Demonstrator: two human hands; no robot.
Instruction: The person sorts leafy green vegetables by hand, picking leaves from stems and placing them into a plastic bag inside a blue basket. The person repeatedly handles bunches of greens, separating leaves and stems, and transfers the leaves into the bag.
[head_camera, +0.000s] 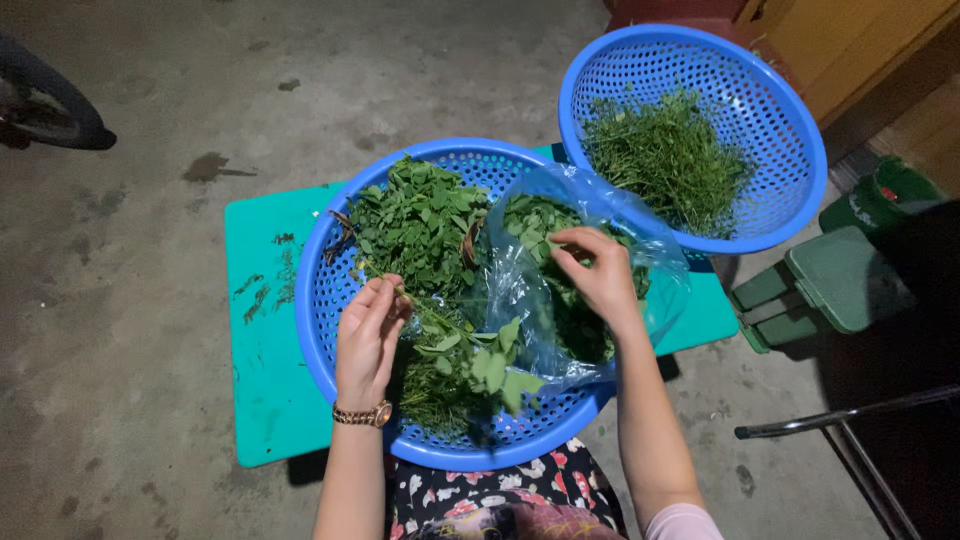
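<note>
A big blue perforated basket (325, 300) sits in front of me with a heap of green leaves (420, 225) in it. My left hand (368, 335) pinches a leafy sprig (470, 360) over the basket's near side. My right hand (600, 275) reaches into a clear plastic bag (520, 290) that lies in the basket, fingers closed on the greens inside it. A watch is on my left wrist.
A second blue basket (780, 110) with fine green stems stands tilted at the back right. Both rest around a teal low table (265, 390) on a concrete floor. A green stool (830, 280) is at right, a metal chair leg (840, 415) near right, a wheel (50, 105) far left.
</note>
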